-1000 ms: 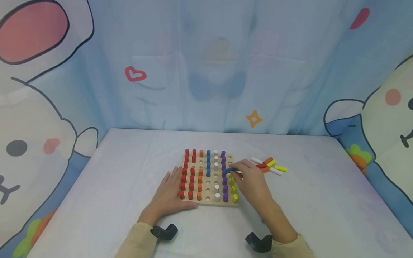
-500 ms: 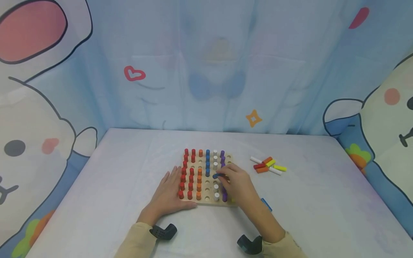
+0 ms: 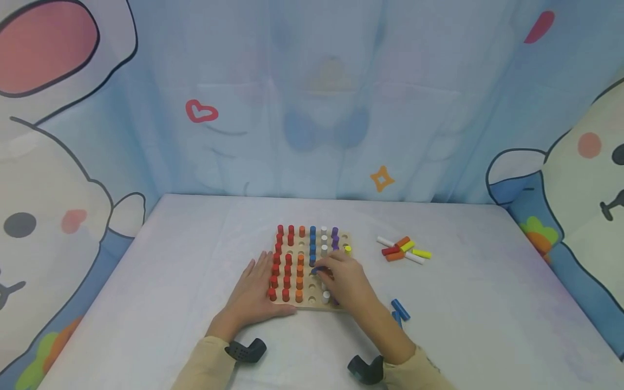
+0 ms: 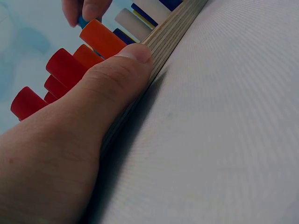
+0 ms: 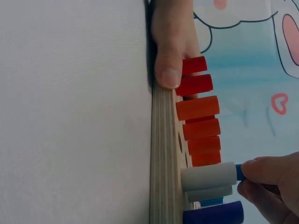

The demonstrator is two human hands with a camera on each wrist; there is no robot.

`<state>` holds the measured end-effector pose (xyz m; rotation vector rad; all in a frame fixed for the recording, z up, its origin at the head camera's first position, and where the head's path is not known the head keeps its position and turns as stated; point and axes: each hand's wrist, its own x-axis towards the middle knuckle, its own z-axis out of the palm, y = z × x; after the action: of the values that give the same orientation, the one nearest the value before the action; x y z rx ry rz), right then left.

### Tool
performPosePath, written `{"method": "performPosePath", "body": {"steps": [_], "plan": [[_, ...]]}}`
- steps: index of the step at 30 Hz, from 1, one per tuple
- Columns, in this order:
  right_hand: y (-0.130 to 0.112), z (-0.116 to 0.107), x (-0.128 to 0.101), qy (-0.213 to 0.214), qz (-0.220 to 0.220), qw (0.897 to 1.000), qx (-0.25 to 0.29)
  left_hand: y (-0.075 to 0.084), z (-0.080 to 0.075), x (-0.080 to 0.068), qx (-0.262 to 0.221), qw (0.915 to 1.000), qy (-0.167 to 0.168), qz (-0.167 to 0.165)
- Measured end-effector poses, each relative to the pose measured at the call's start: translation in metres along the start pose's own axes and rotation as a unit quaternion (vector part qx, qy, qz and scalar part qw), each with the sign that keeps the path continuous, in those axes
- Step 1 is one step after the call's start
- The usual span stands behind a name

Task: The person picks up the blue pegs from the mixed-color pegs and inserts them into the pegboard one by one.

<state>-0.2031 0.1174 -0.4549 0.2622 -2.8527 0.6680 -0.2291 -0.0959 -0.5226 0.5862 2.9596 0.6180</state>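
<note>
A person sat at a pale cloth-covered table (image 3: 195,281) with a wooden pegboard (image 3: 341,236) just in front of them, most of its holes filled with upright coloured pegs in columns: red, orange, blue, white, purple and one yellow. The left hand (image 3: 253,295) lay flat on the table at the board's left side, fingers straight and relaxed, its thumb (image 4: 126,70) pressed against the board's near edge beside the red pegs (image 4: 65,67) and an orange peg (image 4: 100,39). The right hand (image 3: 343,281) hovered over the middle of the board, its fingertips (image 5: 261,170) pinching a blue peg (image 3: 317,270) above the blue column; from the wrist view only the peg's tip showed past a white peg (image 5: 208,176), so whether it had entered a hole could not be told. To the right of the board, well apart from it, lay a small heap of loose pegs (image 3: 403,249) in white, red, orange and yellow. Nearer the person, just right of the right forearm, lay two loose blue pegs (image 3: 400,310). Behind the table hung a light blue cartoon backdrop (image 3: 312,108) with a red heart outline and an orange star.
</note>
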Motion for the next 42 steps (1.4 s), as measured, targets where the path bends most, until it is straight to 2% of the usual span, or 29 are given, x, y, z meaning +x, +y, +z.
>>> {"method": "performPosePath", "body": {"steps": [11, 22, 42], "plan": [[-0.001, 0.01, 0.001, -0.013, -0.015, 1.0, -0.022, -0.001, 0.001, 0.0, -0.001, 1.0, 0.006, 0.003], [-0.002, 0.013, 0.004, -0.015, -0.033, 0.999, -0.018, -0.001, 0.001, 0.0, -0.003, 1.0, 0.007, 0.005], [-0.002, 0.015, 0.007, -0.022, -0.036, 0.999, -0.018, -0.002, 0.003, 0.002, -0.004, 0.9999, 0.01, 0.004]]}}
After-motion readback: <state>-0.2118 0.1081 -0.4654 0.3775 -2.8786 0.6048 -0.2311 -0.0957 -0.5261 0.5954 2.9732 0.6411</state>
